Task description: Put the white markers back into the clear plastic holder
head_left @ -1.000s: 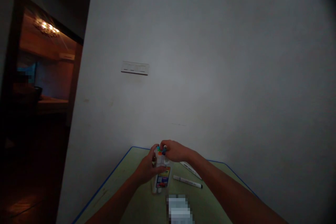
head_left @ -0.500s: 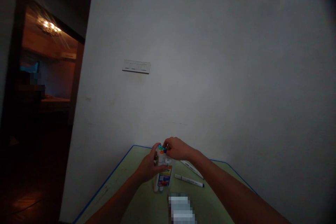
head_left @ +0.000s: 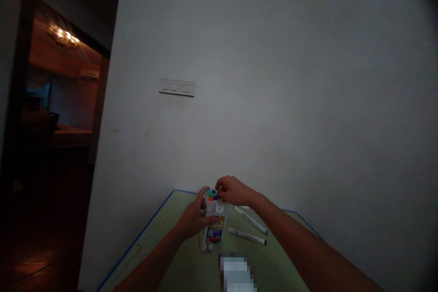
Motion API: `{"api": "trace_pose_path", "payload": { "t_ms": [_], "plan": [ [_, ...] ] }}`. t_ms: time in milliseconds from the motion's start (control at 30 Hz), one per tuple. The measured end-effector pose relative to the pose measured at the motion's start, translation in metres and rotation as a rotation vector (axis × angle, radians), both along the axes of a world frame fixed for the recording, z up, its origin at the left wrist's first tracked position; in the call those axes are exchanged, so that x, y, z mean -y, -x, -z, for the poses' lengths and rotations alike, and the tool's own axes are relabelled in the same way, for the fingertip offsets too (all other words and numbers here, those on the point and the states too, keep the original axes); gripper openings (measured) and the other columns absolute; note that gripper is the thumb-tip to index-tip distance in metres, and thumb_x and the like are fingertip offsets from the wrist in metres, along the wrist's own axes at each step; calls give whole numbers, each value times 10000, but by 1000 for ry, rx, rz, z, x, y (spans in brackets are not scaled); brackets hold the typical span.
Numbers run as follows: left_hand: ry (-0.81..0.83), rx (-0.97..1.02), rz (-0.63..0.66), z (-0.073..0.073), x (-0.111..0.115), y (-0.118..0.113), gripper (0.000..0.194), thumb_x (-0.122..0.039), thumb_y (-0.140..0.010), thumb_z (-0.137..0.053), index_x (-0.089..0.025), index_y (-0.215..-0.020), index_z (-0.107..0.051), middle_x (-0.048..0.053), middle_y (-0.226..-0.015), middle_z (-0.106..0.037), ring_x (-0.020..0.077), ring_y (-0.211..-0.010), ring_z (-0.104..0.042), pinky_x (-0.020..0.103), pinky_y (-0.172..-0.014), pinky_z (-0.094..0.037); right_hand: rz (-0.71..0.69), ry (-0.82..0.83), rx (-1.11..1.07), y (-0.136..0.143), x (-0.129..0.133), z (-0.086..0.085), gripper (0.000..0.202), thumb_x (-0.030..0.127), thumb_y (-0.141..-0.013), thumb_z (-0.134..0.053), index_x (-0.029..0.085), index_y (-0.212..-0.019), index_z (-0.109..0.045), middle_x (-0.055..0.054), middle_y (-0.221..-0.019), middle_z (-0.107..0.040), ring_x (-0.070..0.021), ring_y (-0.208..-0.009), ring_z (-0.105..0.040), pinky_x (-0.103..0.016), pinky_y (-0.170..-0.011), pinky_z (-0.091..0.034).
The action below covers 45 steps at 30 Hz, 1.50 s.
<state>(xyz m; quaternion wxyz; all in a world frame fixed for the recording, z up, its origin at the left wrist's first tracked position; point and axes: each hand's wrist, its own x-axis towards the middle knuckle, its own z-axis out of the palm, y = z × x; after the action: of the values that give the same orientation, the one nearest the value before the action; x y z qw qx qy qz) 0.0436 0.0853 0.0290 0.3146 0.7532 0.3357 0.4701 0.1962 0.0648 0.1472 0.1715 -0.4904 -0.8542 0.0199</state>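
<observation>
A clear plastic case (head_left: 219, 221) with a coloured label stands upright on the table, and white markers with green, orange, dark blue and other coloured ends show in its open top. My left hand (head_left: 195, 217) is wrapped round the case from the left, thumb across the front by the label. My right hand (head_left: 232, 190) is at the top right of the case, its fingers pinched close beside the marker ends; what they hold is hidden. To the right lie a marker with a green end (head_left: 251, 221) and a marker with a black end (head_left: 247, 236).
Another white marker lies partly behind my right forearm. A blurred-out flat object (head_left: 237, 273) rests near the front of the pale green, blue-edged table (head_left: 150, 242). The wall (head_left: 273, 100) with a switch panel (head_left: 177, 87) rises behind, and a doorway opens at left.
My right hand has shifted slightly right and up from the marker ends, so more of them show. My left hand still holds the case in the same place.
</observation>
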Motion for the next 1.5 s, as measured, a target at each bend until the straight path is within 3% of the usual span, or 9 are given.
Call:
{"api": "trace_pose_path", "payload": {
  "t_ms": [567,800,1033,1500],
  "plan": [
    [15,38,48,-6,5,-1,826,-295,-621,-694,-227,-1272,-191,33,-935,-571,172,-756,-585,297,-658,-467,-90,15,31,4,7,0,278,136,-688,-445,136,-866,-660,-34,-695,-658,-100,-574,-537,-183,-515,-348],
    [24,50,58,-6,6,-2,842,-278,-613,-704,-232,-1278,-188,40,-951,-575,172,-761,-590,303,-668,-470,-53,-2,167,9,12,-6,272,172,-724,-420,125,-824,-669,-73,-755,-669,-120,-627,-550,-198,-511,-316],
    [29,78,85,-4,4,-2,864,-263,-623,-696,-248,-1295,-154,34,-950,-577,166,-760,-594,302,-667,-474,-16,61,182,13,12,-8,301,231,-749,-426,109,-936,-628,-115,-880,-656,-141,-701,-570,-197,-518,-336],
    [1,29,41,-4,4,-2,851,-298,-621,-697,-246,-1281,-162,32,-939,-575,156,-731,-576,279,-634,-461,2,106,123,12,9,-6,333,170,-697,-419,90,-938,-634,-108,-783,-666,-121,-608,-552,-184,-459,-312]
  ]
}}
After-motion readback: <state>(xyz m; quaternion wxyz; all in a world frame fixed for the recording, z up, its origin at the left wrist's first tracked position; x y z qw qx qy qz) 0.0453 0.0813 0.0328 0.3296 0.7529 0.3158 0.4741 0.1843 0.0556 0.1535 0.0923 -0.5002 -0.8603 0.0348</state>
